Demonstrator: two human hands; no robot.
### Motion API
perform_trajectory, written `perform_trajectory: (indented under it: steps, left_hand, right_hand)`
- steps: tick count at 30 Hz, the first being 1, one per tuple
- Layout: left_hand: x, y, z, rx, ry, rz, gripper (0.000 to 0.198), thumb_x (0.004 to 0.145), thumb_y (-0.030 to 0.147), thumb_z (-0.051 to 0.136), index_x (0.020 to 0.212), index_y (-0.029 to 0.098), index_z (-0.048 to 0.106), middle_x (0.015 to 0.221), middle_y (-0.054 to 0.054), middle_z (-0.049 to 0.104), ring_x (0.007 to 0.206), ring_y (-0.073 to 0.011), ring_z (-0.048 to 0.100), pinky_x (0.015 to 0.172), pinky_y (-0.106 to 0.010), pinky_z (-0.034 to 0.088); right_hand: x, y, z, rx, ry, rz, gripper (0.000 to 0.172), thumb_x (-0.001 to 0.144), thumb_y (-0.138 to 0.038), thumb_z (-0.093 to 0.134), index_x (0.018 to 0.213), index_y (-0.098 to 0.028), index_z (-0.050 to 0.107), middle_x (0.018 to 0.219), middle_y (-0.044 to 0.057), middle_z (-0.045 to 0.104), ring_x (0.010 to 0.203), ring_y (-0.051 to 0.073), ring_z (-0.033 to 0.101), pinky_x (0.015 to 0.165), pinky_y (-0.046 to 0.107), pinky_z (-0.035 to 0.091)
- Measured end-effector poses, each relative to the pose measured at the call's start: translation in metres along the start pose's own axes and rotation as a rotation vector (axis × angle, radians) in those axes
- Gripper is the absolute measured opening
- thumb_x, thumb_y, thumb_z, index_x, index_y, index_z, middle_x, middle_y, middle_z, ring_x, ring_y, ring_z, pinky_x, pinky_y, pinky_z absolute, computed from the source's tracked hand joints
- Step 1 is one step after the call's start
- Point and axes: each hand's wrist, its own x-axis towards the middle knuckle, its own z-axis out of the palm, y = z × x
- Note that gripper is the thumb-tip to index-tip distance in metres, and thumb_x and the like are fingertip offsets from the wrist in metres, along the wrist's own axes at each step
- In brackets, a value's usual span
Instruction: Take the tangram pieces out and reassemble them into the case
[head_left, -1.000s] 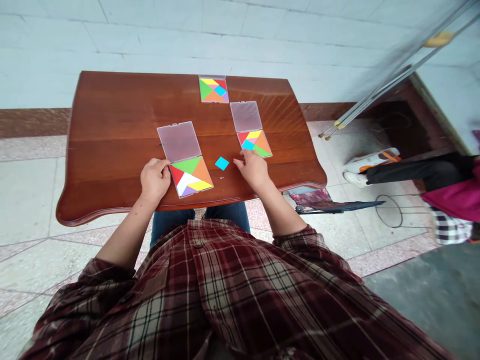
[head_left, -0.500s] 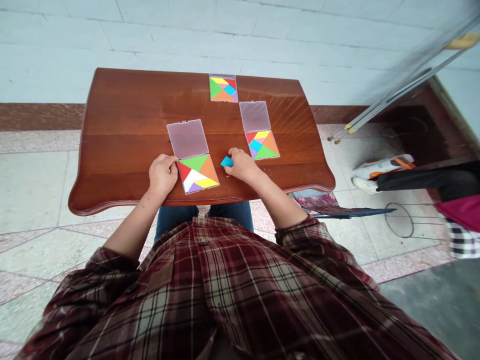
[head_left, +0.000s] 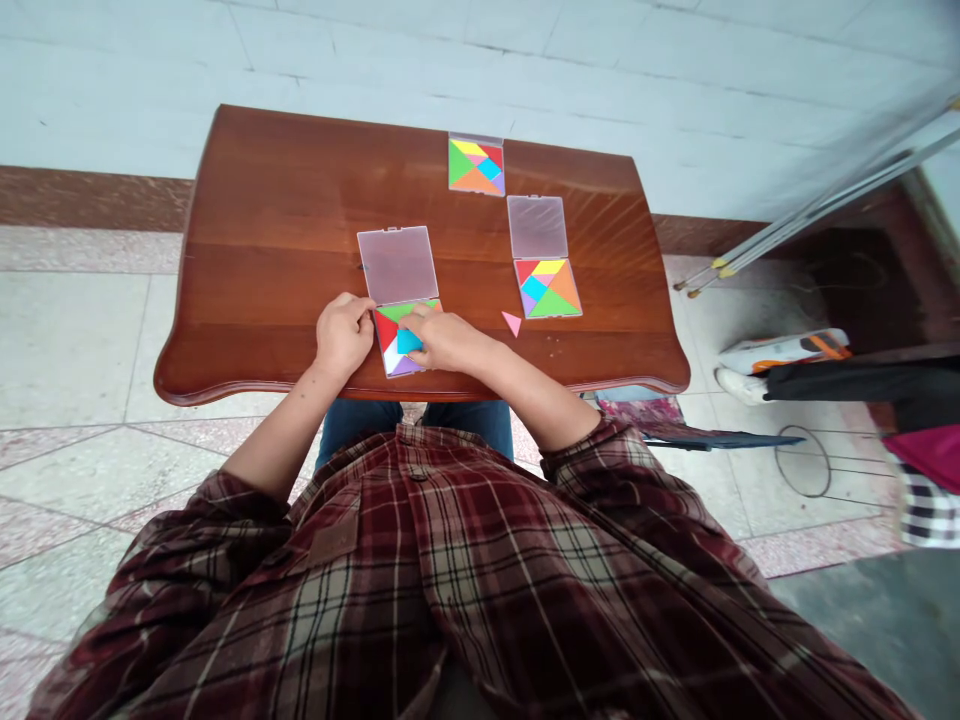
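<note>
Over the open tangram case (head_left: 393,358) near the table's front edge, my right hand (head_left: 450,342) pinches a blue square tangram piece (head_left: 407,341). The piece lies at the white gap in the tray; whether it sits flat in it I cannot tell. My left hand (head_left: 345,338) is closed at the case's left corner by the hinge, gripping its edge. Green and red pieces show in the tray, with part of a purple one; my right hand covers the rest. The clear lid (head_left: 397,265) lies folded back. A loose pink triangle (head_left: 512,323) rests to the right.
Another open tangram case (head_left: 548,289), filled with pieces, lies to the right on the brown wooden table (head_left: 285,220). A third filled case (head_left: 476,166) is at the back edge. Crutches (head_left: 810,210) lean at the right, near another person's leg (head_left: 825,381).
My right hand has moved left with the blue square from the bare table to the case, uncovering the pink triangle. My left hand stays at the case's corner. The view has shifted slightly.
</note>
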Motion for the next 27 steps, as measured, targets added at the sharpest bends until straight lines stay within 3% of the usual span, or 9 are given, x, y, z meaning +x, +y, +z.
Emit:
perform_trajectory:
  steps: [6, 21, 27]
  left_hand:
    - [-0.001, 0.0, 0.002, -0.022, 0.005, -0.005, 0.027, 0.083, 0.017, 0.045, 0.092, 0.02, 0.071, 0.09, -0.007, 0.068, 0.085, -0.0216, 0.062, 0.081, -0.036, 0.049]
    - [-0.001, 0.001, 0.001, -0.009, -0.003, -0.017, 0.028, 0.084, 0.018, 0.045, 0.094, 0.02, 0.071, 0.091, -0.007, 0.068, 0.087, -0.022, 0.062, 0.082, -0.036, 0.049]
    - [-0.002, -0.001, 0.001, -0.026, -0.003, -0.022, 0.027, 0.084, 0.018, 0.045, 0.094, 0.021, 0.07, 0.094, -0.006, 0.068, 0.088, -0.0212, 0.062, 0.084, -0.036, 0.05]
  right_hand:
    - [0.002, 0.002, -0.006, -0.007, -0.045, -0.053, 0.038, 0.084, -0.017, 0.062, 0.122, -0.015, 0.061, 0.122, 0.013, 0.06, 0.093, 0.019, 0.057, 0.075, 0.03, 0.041]
    - [0.006, 0.016, 0.004, 0.14, 0.02, -0.242, 0.029, 0.085, -0.007, 0.055, 0.111, -0.019, 0.062, 0.117, 0.005, 0.063, 0.099, 0.016, 0.056, 0.077, 0.027, 0.039]
    - [0.006, 0.013, 0.002, 0.103, -0.006, -0.204, 0.031, 0.086, -0.009, 0.055, 0.115, -0.018, 0.061, 0.12, 0.008, 0.063, 0.103, 0.018, 0.056, 0.079, 0.028, 0.041]
